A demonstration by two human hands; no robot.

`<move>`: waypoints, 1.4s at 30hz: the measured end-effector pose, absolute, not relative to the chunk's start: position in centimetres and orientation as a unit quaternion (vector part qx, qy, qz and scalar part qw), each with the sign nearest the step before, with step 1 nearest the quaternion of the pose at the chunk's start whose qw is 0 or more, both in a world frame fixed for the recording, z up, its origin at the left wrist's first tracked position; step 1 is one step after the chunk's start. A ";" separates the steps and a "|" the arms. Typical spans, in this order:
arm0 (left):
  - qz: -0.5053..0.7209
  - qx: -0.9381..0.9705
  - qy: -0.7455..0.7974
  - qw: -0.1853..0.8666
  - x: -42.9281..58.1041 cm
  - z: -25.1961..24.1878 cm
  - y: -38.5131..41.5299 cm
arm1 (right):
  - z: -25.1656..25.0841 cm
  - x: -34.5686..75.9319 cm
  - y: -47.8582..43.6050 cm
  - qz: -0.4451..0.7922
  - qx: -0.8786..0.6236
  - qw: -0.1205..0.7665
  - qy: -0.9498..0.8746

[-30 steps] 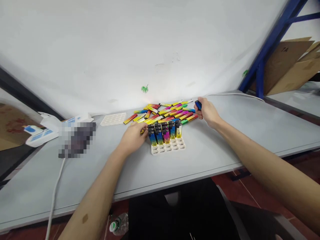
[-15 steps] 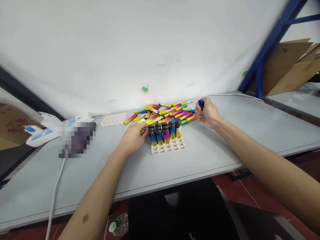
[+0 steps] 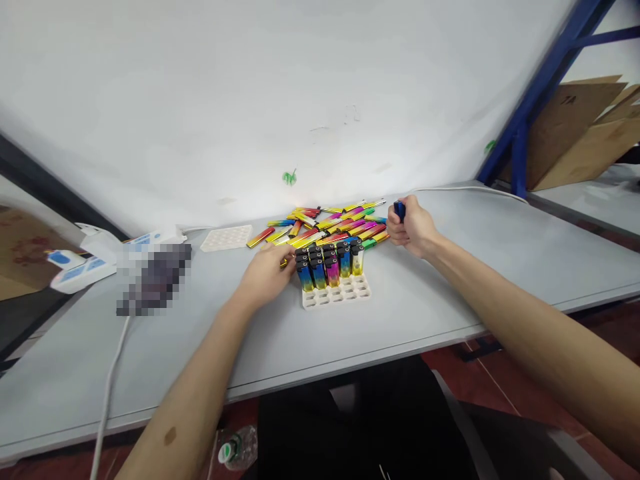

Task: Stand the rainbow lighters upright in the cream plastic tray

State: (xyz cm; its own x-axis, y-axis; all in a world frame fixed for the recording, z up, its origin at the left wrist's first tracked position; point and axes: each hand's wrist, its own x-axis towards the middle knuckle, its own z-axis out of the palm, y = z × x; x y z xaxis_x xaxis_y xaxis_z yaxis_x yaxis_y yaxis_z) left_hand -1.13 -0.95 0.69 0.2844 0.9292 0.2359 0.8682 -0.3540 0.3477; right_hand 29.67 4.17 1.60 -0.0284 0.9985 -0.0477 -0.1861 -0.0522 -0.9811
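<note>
My right hand (image 3: 413, 228) is raised above the right end of the pile, its fingers wrapped round a blue lighter (image 3: 399, 211) with the thumb near its top. Beside the left edge of a white slotted tray (image 3: 337, 301), my left hand (image 3: 267, 272) is curled, its fingertips against or very close to the standing lighters. A small yellow and black piece shows between its fingers; what it belongs to is unclear. Several black-topped lighters (image 3: 319, 273) stand upright in the tray's back and left slots, while the front slots are bare. Behind them lies a loose pile of colourful metallic lighters (image 3: 345, 223).
Another white slotted tray (image 3: 227, 238) lies left of the pile. A white power strip (image 3: 95, 267) with plugs and a cable is at the left, by a pixelated dark object (image 3: 160, 280). A white wall (image 3: 300, 100) rises behind the grey table (image 3: 400, 307).
My right hand has shifted very slightly left, and the blue lighter in it has tilted a little. My left hand and the tray have stayed practically still.
</note>
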 end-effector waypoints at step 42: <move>0.196 0.804 0.559 0.056 -1.0 0.7 -1.0 | 2.8 27.2 -1.2 0.148 -0.250 0.398 -0.870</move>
State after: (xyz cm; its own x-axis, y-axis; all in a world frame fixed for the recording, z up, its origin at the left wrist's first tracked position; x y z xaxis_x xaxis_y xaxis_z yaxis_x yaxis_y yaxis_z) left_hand -1.01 -1.03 0.70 0.2990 0.9202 0.2528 0.8758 -0.3698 0.3102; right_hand 27.18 -1.24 2.75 -0.5577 0.5526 0.6194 0.3164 0.8314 -0.4568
